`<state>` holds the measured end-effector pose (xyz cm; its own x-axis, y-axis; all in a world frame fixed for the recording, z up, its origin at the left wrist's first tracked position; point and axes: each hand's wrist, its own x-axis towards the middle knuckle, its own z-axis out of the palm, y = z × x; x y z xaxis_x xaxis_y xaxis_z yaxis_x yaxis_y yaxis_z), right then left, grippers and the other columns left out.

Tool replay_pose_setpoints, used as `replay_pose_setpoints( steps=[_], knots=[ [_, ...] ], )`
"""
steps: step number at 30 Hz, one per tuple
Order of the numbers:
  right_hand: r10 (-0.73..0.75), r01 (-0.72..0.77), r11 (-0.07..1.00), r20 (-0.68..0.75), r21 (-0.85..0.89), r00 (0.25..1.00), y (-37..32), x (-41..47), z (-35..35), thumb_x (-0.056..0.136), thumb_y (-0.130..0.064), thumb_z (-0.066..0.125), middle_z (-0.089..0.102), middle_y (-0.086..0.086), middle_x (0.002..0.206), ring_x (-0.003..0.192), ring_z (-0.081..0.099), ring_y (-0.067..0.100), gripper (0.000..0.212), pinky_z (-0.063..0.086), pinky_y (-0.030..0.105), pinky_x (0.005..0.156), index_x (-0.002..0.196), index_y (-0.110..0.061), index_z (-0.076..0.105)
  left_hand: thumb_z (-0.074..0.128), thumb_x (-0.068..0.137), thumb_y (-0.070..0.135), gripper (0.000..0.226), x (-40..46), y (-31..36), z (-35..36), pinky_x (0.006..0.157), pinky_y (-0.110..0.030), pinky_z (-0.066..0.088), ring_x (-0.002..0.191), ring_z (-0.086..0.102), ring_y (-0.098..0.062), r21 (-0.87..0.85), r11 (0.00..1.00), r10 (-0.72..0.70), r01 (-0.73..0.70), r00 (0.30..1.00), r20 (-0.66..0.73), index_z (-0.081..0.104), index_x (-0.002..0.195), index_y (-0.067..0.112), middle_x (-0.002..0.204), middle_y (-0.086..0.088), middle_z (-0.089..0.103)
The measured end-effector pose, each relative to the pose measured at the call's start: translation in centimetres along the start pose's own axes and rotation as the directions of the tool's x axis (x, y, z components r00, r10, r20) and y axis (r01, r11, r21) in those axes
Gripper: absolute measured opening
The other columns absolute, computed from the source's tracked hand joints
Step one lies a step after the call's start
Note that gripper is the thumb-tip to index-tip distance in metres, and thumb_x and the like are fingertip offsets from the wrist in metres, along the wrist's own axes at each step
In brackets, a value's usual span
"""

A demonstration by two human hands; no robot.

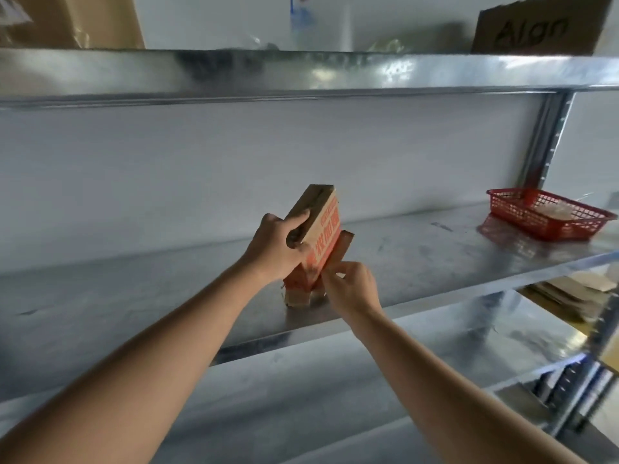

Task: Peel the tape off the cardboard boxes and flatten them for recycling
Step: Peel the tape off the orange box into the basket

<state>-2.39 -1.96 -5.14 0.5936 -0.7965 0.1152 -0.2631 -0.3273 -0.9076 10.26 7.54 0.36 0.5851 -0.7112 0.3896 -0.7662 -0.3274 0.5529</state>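
Observation:
A small brown cardboard box (323, 229) with orange print stands tilted on its lower end on the metal shelf (435, 249). Its bottom flaps are spread open against the shelf. My left hand (278, 246) grips the box's upper left side, thumb on the near face and fingers on the top face. My right hand (350, 286) is at the box's lower right edge, with thumb and fingertips pinched together there. Whether tape is between them is too small to tell.
A red plastic basket (546, 212) with paper scraps sits at the shelf's right end. Flattened cardboard (569, 293) lies on a lower shelf at right. On the upper shelf stand a brown box (539, 25) at right and another box (73, 21) at left.

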Motion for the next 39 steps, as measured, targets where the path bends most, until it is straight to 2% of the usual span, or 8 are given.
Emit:
replay_pose_setpoints(
  steps=[3,7,14,19,26,31,34,39],
  knots=[
    [0.003,-0.005,0.999,-0.024,-0.046,1.000,1.3,2.4,-1.8,0.083,-0.027,0.052,0.066,0.003,0.072,0.067,0.053,0.017,0.026,0.044,0.026,0.061,0.063,-0.018,0.066,0.067,0.098,0.035,0.059,1.6,0.1,2.1,0.106,-0.023,0.041,0.109,0.049,-0.013,0.063,0.998,-0.001,-0.006,0.994,0.110,0.047,0.154,0.034,0.120,-0.001,0.038],
    [-0.030,0.026,0.999,-0.097,-0.042,0.995,2.5,5.7,-3.8,0.088,-0.026,0.050,0.061,0.004,0.128,0.112,0.061,0.021,0.042,0.052,0.038,0.101,0.125,-0.024,0.069,0.065,0.100,0.035,0.050,4.2,-0.7,3.7,0.104,-0.026,0.040,0.115,0.050,-0.013,0.039,0.998,0.033,-0.040,0.985,0.171,0.053,0.148,0.037,0.119,0.005,0.042],
    [-0.017,0.008,0.999,-0.165,-0.051,0.986,4.9,11.9,-4.5,0.091,0.001,0.043,0.050,0.006,0.141,0.121,0.050,0.020,0.059,0.042,0.031,0.097,0.146,-0.020,0.049,0.066,0.097,0.003,0.055,9.8,-3.0,2.1,0.113,-0.027,0.032,0.131,0.044,-0.006,-0.023,0.999,0.040,-0.034,0.943,0.329,0.068,0.124,0.050,0.142,0.020,0.049],
    [-0.080,0.110,0.989,-0.260,0.103,0.962,5.0,15.7,-4.8,0.095,-0.005,0.036,0.066,0.001,0.130,0.114,0.063,0.020,0.052,0.052,0.043,0.099,0.132,-0.030,0.063,0.049,0.077,-0.023,0.075,13.1,-3.6,3.3,0.107,-0.052,0.051,0.134,0.053,-0.015,0.029,0.998,0.043,-0.055,0.951,0.305,0.065,0.098,0.047,0.146,0.017,0.054],
    [-0.339,0.313,0.913,0.060,0.260,0.939,4.2,17.9,-5.6,0.100,-0.033,0.053,0.077,-0.002,0.087,0.082,0.070,0.014,0.027,0.058,0.053,0.080,0.100,-0.023,0.078,0.051,0.073,-0.027,0.062,15.0,-3.4,6.4,0.121,-0.029,0.024,0.142,0.045,-0.014,0.120,0.979,0.153,-0.165,0.982,0.106,0.067,0.103,0.025,0.145,0.003,0.058],
    [-0.494,0.461,0.864,0.158,0.204,0.855,4.9,18.8,-6.2,0.094,-0.047,0.066,0.077,-0.014,0.094,0.084,0.074,0.012,0.026,0.063,0.047,0.073,0.106,-0.028,0.080,0.051,0.085,-0.016,0.046,14.8,-2.6,7.0,0.105,-0.018,0.038,0.132,0.056,-0.015,0.012,1.000,0.017,-0.016,0.995,-0.095,0.071,0.080,0.025,0.137,-0.001,0.065],
    [-0.568,0.529,0.818,0.180,0.224,0.803,5.1,19.6,-6.9,0.091,-0.031,0.077,0.075,-0.014,0.096,0.086,0.074,0.011,0.015,0.064,0.045,0.072,0.106,-0.029,0.080,0.061,0.100,0.023,0.015,14.4,-1.8,7.0,0.111,-0.032,0.042,0.129,0.056,-0.009,-0.010,0.996,-0.092,0.092,0.996,-0.001,0.072,0.102,0.033,0.133,0.011,0.066],
    [-0.666,0.637,0.746,0.235,0.196,0.708,5.3,20.4,-7.9,0.082,-0.011,0.085,0.076,-0.008,0.095,0.086,0.075,0.013,0.027,0.063,0.044,0.076,0.107,-0.022,0.081,0.054,0.100,0.055,0.044,13.7,0.0,6.3,0.124,-0.031,0.022,0.151,0.027,-0.005,0.129,0.984,-0.147,0.122,0.967,0.210,0.052,0.144,0.053,0.162,0.015,0.036]
  ],
)
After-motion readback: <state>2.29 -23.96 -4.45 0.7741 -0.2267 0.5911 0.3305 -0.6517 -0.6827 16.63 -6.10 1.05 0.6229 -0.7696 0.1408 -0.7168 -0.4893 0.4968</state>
